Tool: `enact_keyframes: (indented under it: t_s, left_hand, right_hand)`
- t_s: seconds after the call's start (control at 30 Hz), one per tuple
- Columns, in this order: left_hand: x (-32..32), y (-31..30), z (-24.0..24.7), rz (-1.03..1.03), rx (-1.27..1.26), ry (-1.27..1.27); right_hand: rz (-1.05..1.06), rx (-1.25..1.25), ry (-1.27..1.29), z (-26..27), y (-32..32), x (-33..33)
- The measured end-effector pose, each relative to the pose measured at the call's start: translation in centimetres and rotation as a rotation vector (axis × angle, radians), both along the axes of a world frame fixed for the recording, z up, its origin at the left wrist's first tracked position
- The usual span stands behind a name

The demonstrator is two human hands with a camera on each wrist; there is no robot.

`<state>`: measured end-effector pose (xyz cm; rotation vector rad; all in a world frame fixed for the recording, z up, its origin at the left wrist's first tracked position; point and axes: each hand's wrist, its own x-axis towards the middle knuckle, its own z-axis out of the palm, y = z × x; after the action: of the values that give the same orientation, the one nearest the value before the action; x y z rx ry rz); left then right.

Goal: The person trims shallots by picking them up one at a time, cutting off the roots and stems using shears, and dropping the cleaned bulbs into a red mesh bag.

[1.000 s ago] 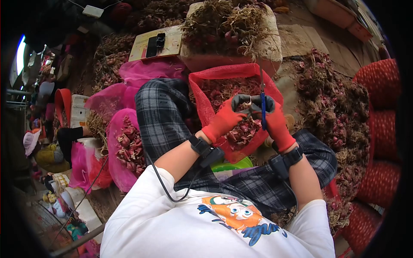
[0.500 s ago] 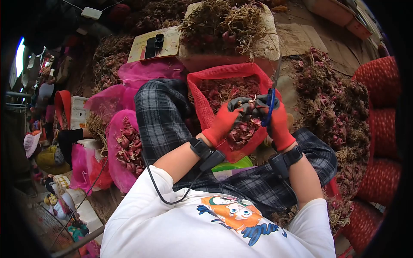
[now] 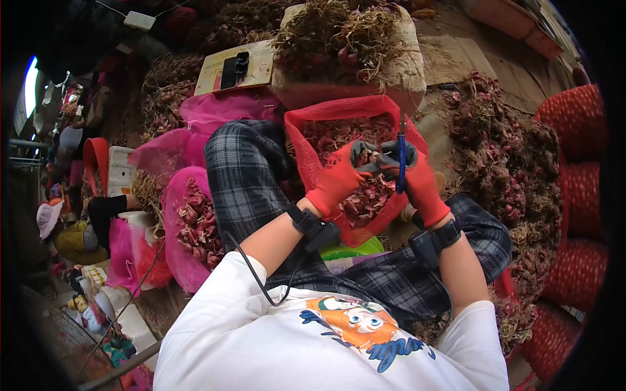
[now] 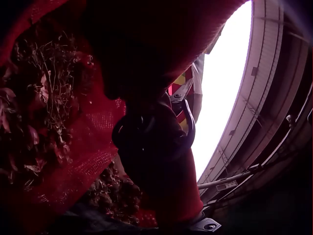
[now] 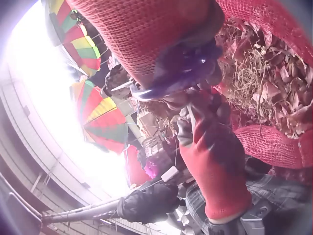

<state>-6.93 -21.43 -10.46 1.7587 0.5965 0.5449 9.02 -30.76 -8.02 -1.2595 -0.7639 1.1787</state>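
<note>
Both hands wear red gloves with dark grey fingers. My left hand (image 3: 343, 174) pinches a small shallot (image 3: 369, 157) over the open red mesh bag (image 3: 303, 140). Close against it on the right, my right hand (image 3: 417, 184) grips blue-handled scissors (image 3: 401, 156), their blades pointing away from me. In the right wrist view the left glove (image 5: 215, 161) meets the right hand, the blue handle (image 5: 171, 81) between them. The bag holds shallots and dry skins (image 5: 288, 88). The left wrist view is dark; a scissor handle loop (image 4: 190, 129) shows there.
A white foam box (image 3: 414, 65) with untrimmed shallots stands beyond the bag. Piled shallots (image 3: 505, 169) and full red sacks (image 3: 583, 215) lie to the right. A pink mesh bag of shallots (image 3: 195, 221) is at left, and a phone (image 3: 229, 72) rests on a board behind.
The scissors swung from upright to tilted right, then back to nearly upright. Both hands stay together above the bag, with the fingers shifting around the shallot.
</note>
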Motion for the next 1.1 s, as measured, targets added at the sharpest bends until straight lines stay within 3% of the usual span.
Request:
enact_keyframes:
  t_s: [0.2,0.3,0.4,0.5,0.53,0.6,0.7,0.83,0.9,1.03,1.1]
  left_hand:
    - [-0.1,-1.0,2.0,-0.02,0.082,0.053]
    - [0.2,-0.8,0.2,-0.027,-0.221,-0.033]
    - [0.2,0.0,-1.1,-0.065,-0.375,-0.184]
    - [0.1,0.7,-0.5,0.037,-0.923,-0.363]
    - [0.3,1.1,0.0,0.084,-0.865,-0.255]
    - [0.2,1.2,0.0,0.063,-0.927,-0.315]
    - [0.0,1.0,-0.3,0.071,-1.068,-0.382]
    - [0.0,0.4,-0.8,0.029,-1.201,-0.459]
    - [0.0,0.3,-0.6,0.044,-1.139,-0.406]
    - [-0.2,0.6,-1.4,0.145,-1.123,-0.368]
    - [-0.2,0.8,-0.6,0.222,-1.081,-0.24]
  right_hand:
    - [0.029,0.0,0.002,0.0,-0.1,0.1]
    - [0.014,-0.023,-0.151,-0.1,0.1,0.1]
    - [-0.064,0.105,-0.465,-2.0,0.5,0.6]
    - [-0.09,-0.103,-0.405,-1.7,0.2,2.2]
    - [-0.112,-0.115,-0.264,-1.7,0.0,2.4]
    - [-0.151,-0.135,0.018,-1.2,-0.1,2.6]
    - [-0.08,-0.038,0.116,0.5,0.0,1.6]
    - [-0.053,0.031,-0.022,0.0,0.6,0.2]
    - [-0.017,0.039,-0.175,-0.3,0.7,-0.7]
    - [0.08,-0.134,0.253,-0.1,0.0,-0.3]
    - [0.017,-0.096,0.152,0.1,0.1,-0.6]
